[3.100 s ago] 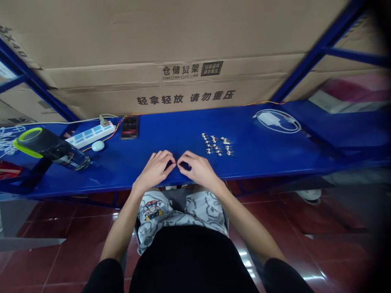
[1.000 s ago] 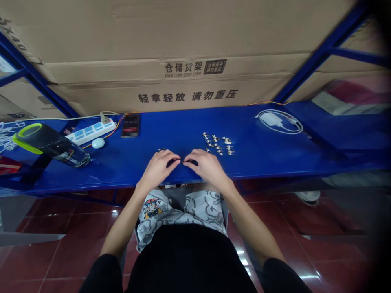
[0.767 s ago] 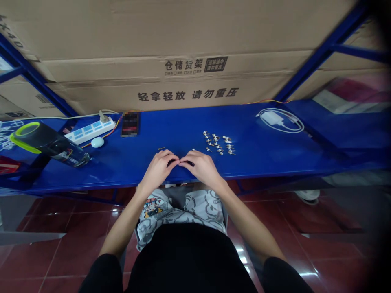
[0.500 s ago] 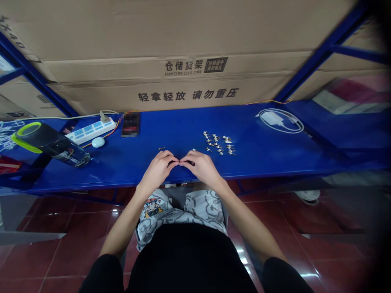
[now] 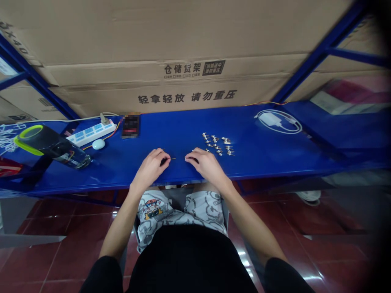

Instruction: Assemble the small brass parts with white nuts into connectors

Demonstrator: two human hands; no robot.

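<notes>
Held in a pinch between the thumb and fingers of my left hand (image 5: 153, 162) is a thin brass-coloured pin (image 5: 173, 158), like a small screw or nail, jutting to the right. My right hand (image 5: 206, 163) is closed too, with a small white piece (image 5: 185, 158) just showing at its fingertips. A gap separates the hands, both low over the blue tabletop (image 5: 171, 130). Another thin pin (image 5: 163, 149) lies partly hidden behind my left hand. Beyond my right hand, several small white pieces with pins in them (image 5: 216, 145) lie in loose rows.
At the left are a dark bottle (image 5: 58, 148) with a lime-green loop, a white power strip (image 5: 91, 133), a pale rounded object (image 5: 98, 144) and a blurred-out dark box (image 5: 130, 126). A coiled white cable with a charger (image 5: 276, 120) lies right. Cardboard (image 5: 183, 36) stands behind.
My hands were together at the fingertips and have now drawn apart, left and right. The pin in my left hand and the white piece in my right have come into view.
</notes>
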